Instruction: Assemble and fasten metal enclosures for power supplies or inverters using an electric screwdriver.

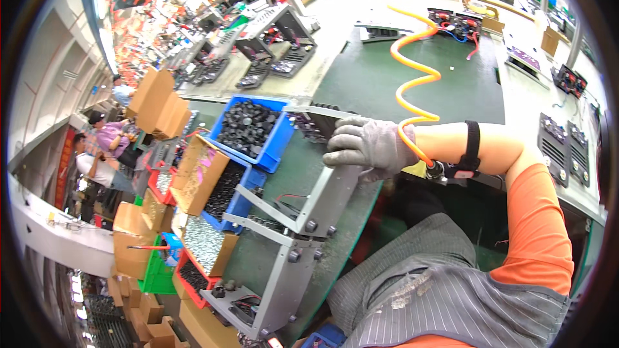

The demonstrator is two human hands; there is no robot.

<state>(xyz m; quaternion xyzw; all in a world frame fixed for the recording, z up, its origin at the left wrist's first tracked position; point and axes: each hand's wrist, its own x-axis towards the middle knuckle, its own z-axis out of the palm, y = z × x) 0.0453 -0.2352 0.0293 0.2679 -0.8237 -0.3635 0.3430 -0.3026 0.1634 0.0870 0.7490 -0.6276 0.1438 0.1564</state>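
My right hand (371,145), in a grey work glove, reaches in from the right with its fingers bent over the upper end of a grey metal casing (332,196). Its thumb side faces my body. Beyond the fingers is another grey metal casing (313,111) with dark parts inside. A third open grey casing (284,287) stands nearer the lower edge, close against the middle one, with black parts and wires in it. Below my wrist, a coiled orange air hose (419,77) ends at a metal fitting (437,169). My left hand does not show.
Left of the casings stand a blue bin (284,138) of black plastic parts, another blue bin (255,187), and a cardboard box (225,248) of small silvery pieces. A screwdriver (145,247) lies by a green crate (155,277). Other people (106,138) are at far left.
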